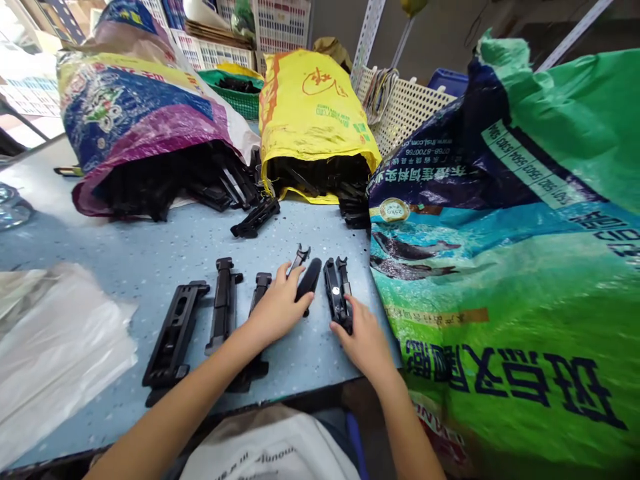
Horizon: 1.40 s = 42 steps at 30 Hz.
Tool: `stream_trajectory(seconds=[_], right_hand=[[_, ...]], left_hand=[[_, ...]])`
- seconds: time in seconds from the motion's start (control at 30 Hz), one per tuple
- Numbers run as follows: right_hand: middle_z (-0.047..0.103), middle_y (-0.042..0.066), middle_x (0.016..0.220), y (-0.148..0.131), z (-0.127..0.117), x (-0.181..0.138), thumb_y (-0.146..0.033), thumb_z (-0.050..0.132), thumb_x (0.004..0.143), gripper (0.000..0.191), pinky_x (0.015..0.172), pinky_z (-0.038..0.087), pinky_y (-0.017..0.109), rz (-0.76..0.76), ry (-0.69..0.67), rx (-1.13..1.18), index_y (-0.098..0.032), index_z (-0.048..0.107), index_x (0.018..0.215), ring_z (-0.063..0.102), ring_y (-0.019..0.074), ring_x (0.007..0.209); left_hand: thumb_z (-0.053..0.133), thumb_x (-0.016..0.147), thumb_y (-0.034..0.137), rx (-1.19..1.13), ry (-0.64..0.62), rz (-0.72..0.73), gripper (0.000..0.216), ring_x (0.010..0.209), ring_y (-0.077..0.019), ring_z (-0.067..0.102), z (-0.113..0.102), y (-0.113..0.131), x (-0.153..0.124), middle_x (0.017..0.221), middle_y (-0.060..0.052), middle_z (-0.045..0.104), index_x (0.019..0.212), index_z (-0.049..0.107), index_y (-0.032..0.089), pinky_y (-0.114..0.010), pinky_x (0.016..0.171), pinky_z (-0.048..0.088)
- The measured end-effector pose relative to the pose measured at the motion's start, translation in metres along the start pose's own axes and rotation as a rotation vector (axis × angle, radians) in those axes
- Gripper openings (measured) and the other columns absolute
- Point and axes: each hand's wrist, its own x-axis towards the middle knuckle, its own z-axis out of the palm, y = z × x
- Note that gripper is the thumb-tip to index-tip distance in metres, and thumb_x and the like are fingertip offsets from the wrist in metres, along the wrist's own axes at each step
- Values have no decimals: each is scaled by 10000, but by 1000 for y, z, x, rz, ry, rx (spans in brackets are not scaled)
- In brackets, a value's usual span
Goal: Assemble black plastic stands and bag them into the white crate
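My left hand (278, 308) is closed around a long black plastic part (307, 277) lying on the blue speckled table (150, 253). My right hand (364, 340) pinches the near end of another black plastic part with a metal rivet (336, 292), just right of the first. To the left, three more black plastic parts lie in a row: a wide one (173, 337), a narrower one (223, 300) and one partly under my left forearm (260, 288).
Three woven sacks rest on the table: a purple-blue one (135, 100) and a yellow one (313, 107) spilling black parts, and a big green-blue one (505, 253) at right. A loose black part (255, 219) lies mid-table. Clear plastic sheet (55, 347) at left. White baskets behind.
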Motion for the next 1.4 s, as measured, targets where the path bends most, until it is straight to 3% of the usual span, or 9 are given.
stream_trajectory(seconds=[0.13, 0.23, 0.43, 0.53, 0.63, 0.83, 1.0, 1.23, 1.4], right_hand=[[577, 72, 888, 15, 9, -1, -313, 605, 596, 343, 813, 319, 430, 82, 8, 113, -195, 547, 913, 492, 280, 878], [589, 72, 825, 13, 6, -12, -423, 498, 672, 349, 681, 414, 378, 139, 22, 277, -181, 491, 923, 547, 236, 756], [593, 51, 882, -23, 2, -52, -402, 478, 736, 285, 634, 457, 317, 34, -131, 762, -241, 445, 968, 566, 195, 761], [541, 56, 1064, -42, 1, -60, -356, 534, 746, 316, 798, 421, 347, -164, -304, 438, -267, 466, 1041, 502, 212, 975], [502, 60, 1147, -59, -4, -53, -364, 515, 766, 282, 881, 369, 349, -403, -438, 95, -246, 511, 1022, 432, 221, 1076], [576, 13, 713, -111, -19, -28, -335, 434, 812, 182, 543, 423, 237, -675, -151, -160, -192, 511, 896, 551, 144, 626], [482, -17, 625, -149, -20, -14, -289, 389, 840, 181, 486, 338, 224, -673, -402, -216, -189, 465, 710, 458, 103, 536], [403, -25, 556, -140, -14, -26, -267, 302, 857, 230, 435, 300, 240, -734, -265, 64, -209, 401, 657, 396, 111, 472], [415, -7, 506, -132, -23, -43, -406, 324, 831, 336, 407, 343, 256, -493, -94, 345, -222, 465, 588, 416, 137, 460]], left_hand=[[321, 776, 118, 295, 61, 88, 361, 1130, -297, 343, 5, -6, 1, 1233, -163, 361, 1099, 483, 112, -427, 911, 304], [339, 792, 162, 202, 43, 117, 362, 1144, -278, 329, 4, -7, -7, 1219, -168, 393, 1122, 463, 82, -421, 947, 269], [498, 700, 501, -819, -115, 54, 761, 1172, -266, 321, 5, 14, -38, 1330, -154, 256, 1295, 166, 163, -413, 950, 278], [515, 650, 559, -1325, -128, -41, 651, 936, -248, 516, 2, 24, -51, 1066, -138, 519, 1135, 411, 138, -371, 807, 404], [443, 707, 552, -1522, -39, -163, 481, 689, -174, 551, -3, 25, -63, 756, -66, 574, 908, 537, 126, -305, 658, 432], [453, 676, 588, -1208, 14, -76, 526, 714, -166, 527, -11, 18, -94, 770, -60, 580, 933, 543, 138, -251, 621, 401], [413, 737, 534, -1062, 24, -7, 532, 907, -199, 486, -20, 19, -101, 1008, -71, 546, 1140, 437, 187, -294, 788, 381], [468, 731, 474, -850, 37, 245, 542, 975, -239, 472, -34, 18, -95, 1109, -50, 511, 1218, 383, 252, -316, 843, 360], [624, 650, 325, -576, 66, 546, 641, 1051, -252, 434, -51, 32, -74, 1171, -55, 469, 1228, 355, 262, -344, 910, 311]])
